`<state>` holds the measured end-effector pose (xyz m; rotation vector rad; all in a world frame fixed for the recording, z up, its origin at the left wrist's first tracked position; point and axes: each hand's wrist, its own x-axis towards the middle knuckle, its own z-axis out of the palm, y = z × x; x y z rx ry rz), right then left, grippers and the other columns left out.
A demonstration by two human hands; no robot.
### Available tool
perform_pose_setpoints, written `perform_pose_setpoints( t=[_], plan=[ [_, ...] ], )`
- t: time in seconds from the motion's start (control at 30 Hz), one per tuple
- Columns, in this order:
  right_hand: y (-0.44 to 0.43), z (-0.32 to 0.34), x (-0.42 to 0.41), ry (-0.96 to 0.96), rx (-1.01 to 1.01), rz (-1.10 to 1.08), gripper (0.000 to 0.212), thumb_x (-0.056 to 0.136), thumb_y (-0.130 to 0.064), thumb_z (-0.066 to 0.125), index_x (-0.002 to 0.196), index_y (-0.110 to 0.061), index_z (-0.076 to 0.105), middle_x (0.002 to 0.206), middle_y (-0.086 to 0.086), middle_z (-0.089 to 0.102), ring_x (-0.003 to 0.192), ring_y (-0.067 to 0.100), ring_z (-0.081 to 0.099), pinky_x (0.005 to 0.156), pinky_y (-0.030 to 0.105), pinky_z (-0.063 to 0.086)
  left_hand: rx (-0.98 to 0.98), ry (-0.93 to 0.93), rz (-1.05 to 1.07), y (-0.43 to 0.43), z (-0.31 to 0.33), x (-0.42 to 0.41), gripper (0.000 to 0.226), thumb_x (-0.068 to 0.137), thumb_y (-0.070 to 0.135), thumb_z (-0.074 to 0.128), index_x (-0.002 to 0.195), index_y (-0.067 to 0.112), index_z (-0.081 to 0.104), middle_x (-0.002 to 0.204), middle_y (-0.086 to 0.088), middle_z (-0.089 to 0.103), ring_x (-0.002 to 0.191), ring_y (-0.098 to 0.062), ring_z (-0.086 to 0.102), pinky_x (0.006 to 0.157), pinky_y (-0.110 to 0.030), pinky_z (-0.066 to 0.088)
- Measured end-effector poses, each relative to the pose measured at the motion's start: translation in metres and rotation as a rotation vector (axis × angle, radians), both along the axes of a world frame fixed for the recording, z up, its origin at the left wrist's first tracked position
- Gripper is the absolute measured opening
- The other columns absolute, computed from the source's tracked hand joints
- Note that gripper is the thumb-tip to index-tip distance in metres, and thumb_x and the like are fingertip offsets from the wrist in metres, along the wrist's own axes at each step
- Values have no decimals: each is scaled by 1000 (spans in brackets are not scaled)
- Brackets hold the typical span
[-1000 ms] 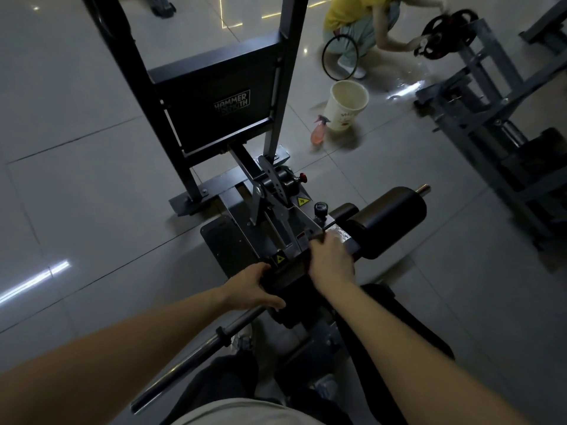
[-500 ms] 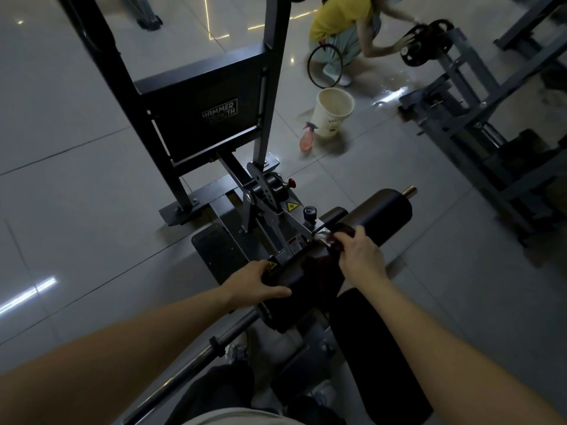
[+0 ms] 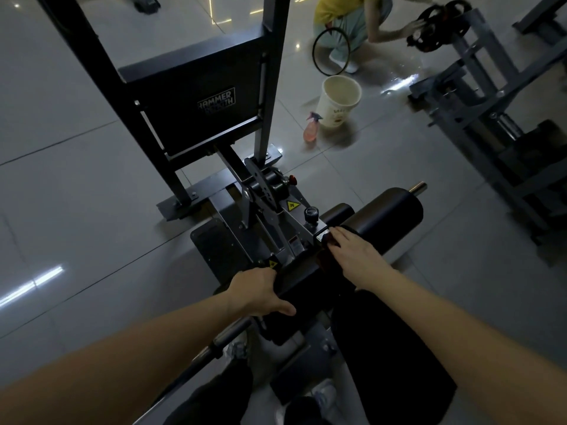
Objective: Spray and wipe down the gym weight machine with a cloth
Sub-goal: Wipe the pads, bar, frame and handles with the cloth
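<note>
The black weight machine (image 3: pixel 196 96) stands in front of me, with two black roller pads. My left hand (image 3: pixel 260 291) grips the left end of the near roller pad (image 3: pixel 303 277). My right hand (image 3: pixel 356 256) lies flat on a dark reddish cloth (image 3: pixel 325 256), pressing it onto the pad beside the metal bracket. The far roller pad (image 3: pixel 389 210) sticks out to the right. A pink spray bottle (image 3: pixel 311 130) stands on the floor behind the machine, far from both hands.
A cream bucket (image 3: pixel 337 102) stands next to the spray bottle. A person in a yellow top (image 3: pixel 346 13) crouches at the back, touching weight plates (image 3: pixel 435 23) on a grey rack (image 3: pixel 497 96). A steel bar (image 3: pixel 214 348) runs down to the left. The tiled floor is wet near the bucket.
My right hand has slid the cloth rightward along the near roller pad, from the pad's middle to the bracket end. The left hand has kept its grip on the pad's left end.
</note>
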<state>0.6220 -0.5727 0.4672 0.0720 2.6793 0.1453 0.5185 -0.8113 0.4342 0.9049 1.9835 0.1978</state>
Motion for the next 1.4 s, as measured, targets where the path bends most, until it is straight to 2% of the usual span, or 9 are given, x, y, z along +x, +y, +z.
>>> perform_pose_setpoints(
  t=[0.2,0.3,0.5,0.57,0.7,0.9,1.03,1.17,1.4],
  plan=[
    [11,-24,-44,-13,234,-30,60,100,-15,44,153,5,22,154,32,31,143,41,35,119,46,30,20,-33,27,-2,4,0,78,65,83,71,119,27,61,106,8,68,95,-15,66,87,-39,57],
    [11,-32,-58,48,238,-80,47,99,-17,42,142,0,40,129,21,56,115,33,57,98,41,46,33,-39,36,-2,9,2,76,69,79,72,122,26,60,108,7,68,97,-16,66,88,-38,57],
    [26,-6,-91,490,-96,-562,24,101,-22,50,119,-6,53,114,19,54,91,38,61,68,37,40,32,-13,31,-3,14,2,81,71,79,71,127,23,58,114,5,67,103,-18,65,90,-38,56],
    [23,-6,-105,571,-221,-656,29,103,-27,48,124,-7,51,121,20,51,96,38,60,71,37,41,31,-18,39,-4,14,3,82,69,81,71,126,23,59,110,7,67,100,-16,65,89,-39,57],
    [1,-28,-103,57,-293,-456,70,96,-64,45,144,-12,39,133,19,44,121,36,48,98,48,45,54,-46,72,-5,15,4,74,71,76,73,123,26,61,109,9,67,99,-13,65,89,-35,56],
    [7,-50,-112,160,65,-170,47,99,-57,42,117,-14,53,110,11,59,95,30,63,69,37,45,82,-57,106,-7,12,4,66,69,76,75,115,29,63,104,11,67,94,-12,64,79,-30,53],
    [-9,-55,-124,149,76,-352,39,100,-48,46,109,-13,62,104,10,64,92,30,65,65,33,42,81,-47,98,-7,9,3,65,66,78,74,109,31,63,99,12,67,91,-12,63,73,-29,49],
    [-2,-59,-141,129,-216,-826,32,99,-38,50,99,-10,65,95,10,67,88,29,65,70,34,50,75,-42,86,-6,11,2,65,67,78,74,109,30,61,100,11,65,90,-12,61,71,-27,43],
    [39,-67,-140,100,-646,-1232,46,101,-34,54,129,3,58,124,21,63,112,37,61,91,37,49,90,-48,97,-8,10,1,67,65,78,75,110,31,62,100,12,63,91,-11,61,75,-27,48]
  ],
)
